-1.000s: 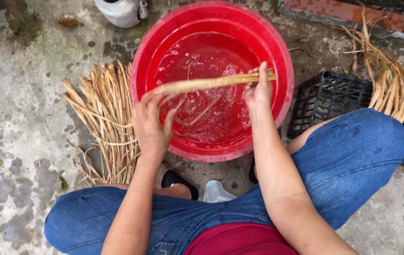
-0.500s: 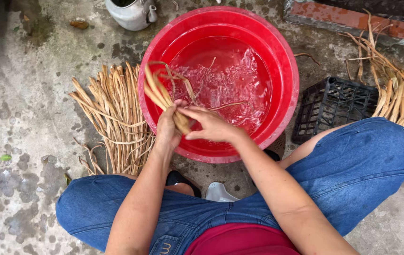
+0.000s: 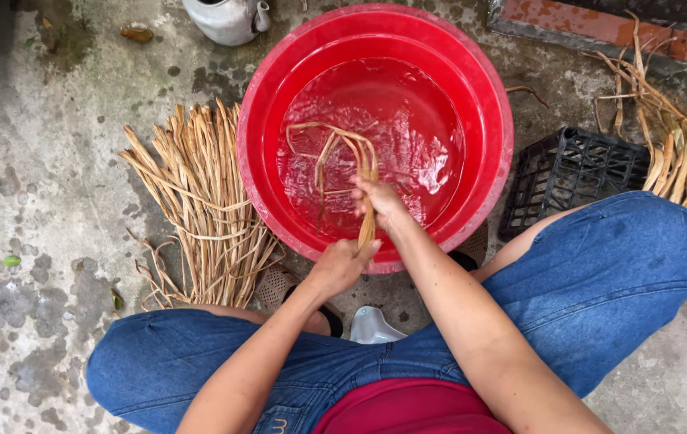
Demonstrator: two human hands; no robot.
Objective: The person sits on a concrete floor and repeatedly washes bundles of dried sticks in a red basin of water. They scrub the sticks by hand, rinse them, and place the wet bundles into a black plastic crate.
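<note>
Tan dried reed strips (image 3: pixel 351 157) looped into rippling water of round red plastic basin (image 3: pixel 498 120) for soaking, left hand (image 3: pixel 339 265) and right hand (image 3: pixel 380 201) both closed around gathered ends near rim.

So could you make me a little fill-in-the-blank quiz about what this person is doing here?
1. Both hands hold a bent bundle of tan dried stalks over a round plastic basin coloured ____.
2. The basin holds ____.
3. The loose pile of tan stalks on the concrete floor lies to the person's ____ of the basin.
4. The black plastic crate carries more ____.

Missing words: red; water; left; stalks
</note>
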